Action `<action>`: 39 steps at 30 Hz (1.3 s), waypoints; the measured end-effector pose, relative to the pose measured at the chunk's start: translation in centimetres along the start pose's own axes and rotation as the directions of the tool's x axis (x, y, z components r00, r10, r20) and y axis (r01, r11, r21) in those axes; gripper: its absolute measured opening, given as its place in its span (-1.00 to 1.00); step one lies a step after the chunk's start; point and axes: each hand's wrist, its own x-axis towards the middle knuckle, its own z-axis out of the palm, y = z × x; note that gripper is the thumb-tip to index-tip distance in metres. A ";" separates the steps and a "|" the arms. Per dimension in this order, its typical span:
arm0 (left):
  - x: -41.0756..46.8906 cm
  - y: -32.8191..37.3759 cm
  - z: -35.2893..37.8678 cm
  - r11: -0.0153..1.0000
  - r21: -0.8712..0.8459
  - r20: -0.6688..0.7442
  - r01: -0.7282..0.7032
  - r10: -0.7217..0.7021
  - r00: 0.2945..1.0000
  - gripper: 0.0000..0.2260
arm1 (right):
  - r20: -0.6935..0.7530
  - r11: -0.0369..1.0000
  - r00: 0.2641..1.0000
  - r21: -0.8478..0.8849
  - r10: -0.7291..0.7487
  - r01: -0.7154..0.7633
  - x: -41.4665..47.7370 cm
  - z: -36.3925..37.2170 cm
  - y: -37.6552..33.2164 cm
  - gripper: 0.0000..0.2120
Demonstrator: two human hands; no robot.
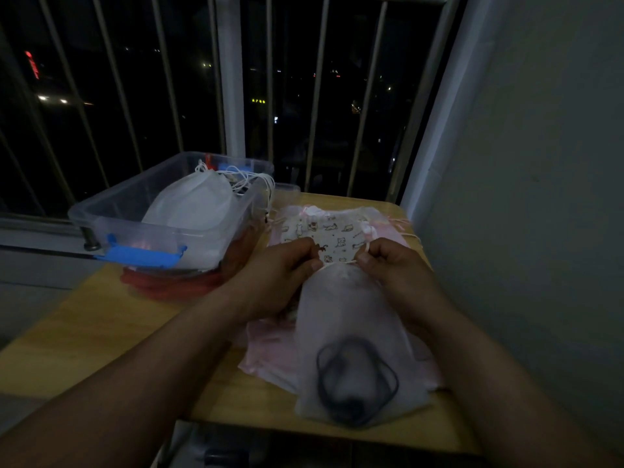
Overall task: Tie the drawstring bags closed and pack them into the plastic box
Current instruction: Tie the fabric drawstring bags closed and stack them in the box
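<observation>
Both hands, left (290,261) and right (388,261), are pinching the white bag's (351,332) drawstring, knotting it; next: packing into the plastic box (101,211) at 10 o'clock.

Translucent white drawstring bag (354,339) on table

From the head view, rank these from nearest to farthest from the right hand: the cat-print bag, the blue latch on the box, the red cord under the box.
1. Cat-print bag: just beyond the right hand, by its fingertips.
2. Red cord: left, past the left hand, under the plastic box.
3. Blue latch: farther left, on the box's near wall.
</observation>
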 end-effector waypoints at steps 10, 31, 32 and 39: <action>-0.6 0.1 1.2 0.968 -0.149 -0.135 0.200 -0.220 0.966 -0.60 | -0.075 0.989 0.995 -0.138 -0.064 0.053 0.1 0.2 0.1 -0.80; -5.1 6.4 -0.9 0.917 -0.369 -0.287 0.155 -0.271 0.919 -0.67 | -0.019 0.975 0.988 0.166 0.151 -0.146 -2.6 -1.7 -3.9 -0.80; -5.4 6.7 -1.1 0.926 -0.344 -0.285 0.152 -0.257 0.923 -0.73 | -0.036 0.973 0.991 0.197 0.133 -0.123 -2.5 -1.4 -4.4 -0.81; -4.3 8.1 -5.7 0.969 -0.242 -0.423 0.054 -0.155 0.893 -0.92 | -0.068 0.955 0.988 0.274 0.138 -0.115 -0.5 0.7 -7.6 -0.91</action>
